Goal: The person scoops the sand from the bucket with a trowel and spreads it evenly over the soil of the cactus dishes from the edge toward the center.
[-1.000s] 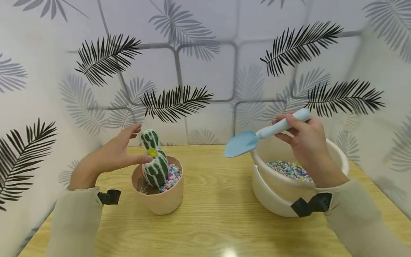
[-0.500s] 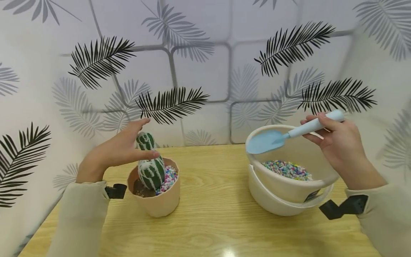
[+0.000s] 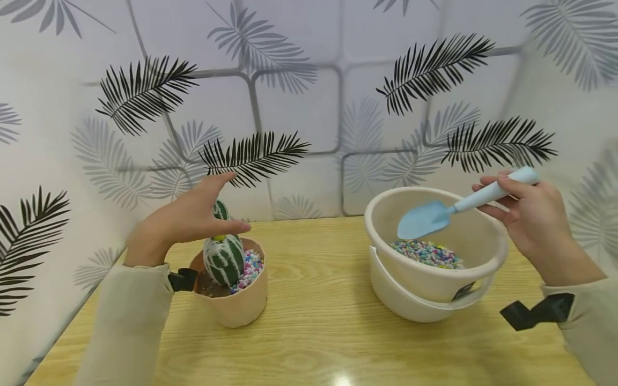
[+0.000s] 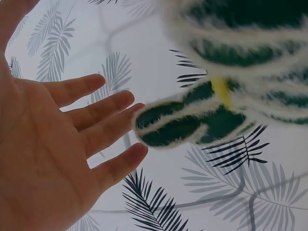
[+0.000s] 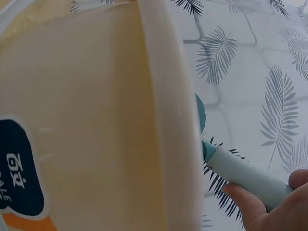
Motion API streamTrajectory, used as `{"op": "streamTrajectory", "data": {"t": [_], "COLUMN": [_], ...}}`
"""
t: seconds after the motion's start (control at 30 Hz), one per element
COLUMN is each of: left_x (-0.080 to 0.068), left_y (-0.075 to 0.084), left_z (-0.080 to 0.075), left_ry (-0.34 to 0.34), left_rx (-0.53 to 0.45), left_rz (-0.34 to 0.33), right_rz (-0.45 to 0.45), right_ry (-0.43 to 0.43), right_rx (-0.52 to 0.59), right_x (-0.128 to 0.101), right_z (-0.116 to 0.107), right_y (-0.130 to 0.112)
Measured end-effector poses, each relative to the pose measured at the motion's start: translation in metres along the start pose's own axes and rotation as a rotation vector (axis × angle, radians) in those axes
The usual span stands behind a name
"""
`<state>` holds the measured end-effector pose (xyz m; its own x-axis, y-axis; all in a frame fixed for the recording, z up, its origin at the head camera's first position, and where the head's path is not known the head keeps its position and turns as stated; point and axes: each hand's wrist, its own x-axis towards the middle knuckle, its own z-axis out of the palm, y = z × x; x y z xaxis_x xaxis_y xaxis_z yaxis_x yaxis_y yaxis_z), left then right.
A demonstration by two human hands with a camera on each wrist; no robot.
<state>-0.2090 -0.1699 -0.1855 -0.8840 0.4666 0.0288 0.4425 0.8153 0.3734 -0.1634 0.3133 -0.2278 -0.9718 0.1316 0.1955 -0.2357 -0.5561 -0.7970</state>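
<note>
My right hand grips the handle of a light blue trowel. The trowel's blade hangs over the mouth of a cream bucket, above small multicoloured pebbles inside it. On the left, a peach pot holds a green-and-white cactus with a yellow spot, plus brown soil and coloured pebbles. My left hand is beside the cactus top and partly hides it, thumb and fingers spread wide. In the left wrist view its straight fingers are beside the cactus tip; I cannot tell whether they touch.
Pot and bucket stand apart on a wood-grain table. Behind the table rises a wall with a leaf pattern. The bucket's white handle hangs down its front. In the right wrist view the bucket's rim partly covers the trowel blade.
The right hand has carried the trowel rightward, from left of the bucket to above its mouth. The left hand has shifted slightly right and now covers more of the cactus. The head view has turned slightly.
</note>
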Motion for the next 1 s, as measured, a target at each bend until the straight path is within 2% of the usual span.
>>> {"op": "streamTrajectory", "data": {"t": [0.27, 0.43, 0.63, 0.77, 0.87, 1.0], "left_x": [0.006, 0.014, 0.031, 0.042, 0.049, 0.057], "left_y": [0.01, 0.016, 0.027, 0.037, 0.044, 0.051], "left_z": [0.002, 0.007, 0.023, 0.035, 0.044, 0.056], "left_ry": [-0.004, -0.005, -0.042, -0.064, -0.097, -0.136], "left_rx": [0.008, -0.012, -0.089, -0.109, -0.135, -0.179], "left_rz": [0.018, 0.061, 0.11, 0.144, 0.14, 0.142], "right_rz": [0.011, 0.021, 0.023, 0.028, 0.031, 0.032], "right_ry": [0.05, 0.052, 0.074, 0.099, 0.115, 0.118], "right_rx": [-0.119, -0.164, -0.264, -0.368, -0.444, -0.492], "right_x": [0.001, 0.003, 0.007, 0.009, 0.012, 0.016], "right_z": [-0.01, -0.014, -0.017, -0.018, -0.018, -0.019], "right_y": [-0.002, -0.002, 0.001, 0.004, 0.005, 0.005]}}
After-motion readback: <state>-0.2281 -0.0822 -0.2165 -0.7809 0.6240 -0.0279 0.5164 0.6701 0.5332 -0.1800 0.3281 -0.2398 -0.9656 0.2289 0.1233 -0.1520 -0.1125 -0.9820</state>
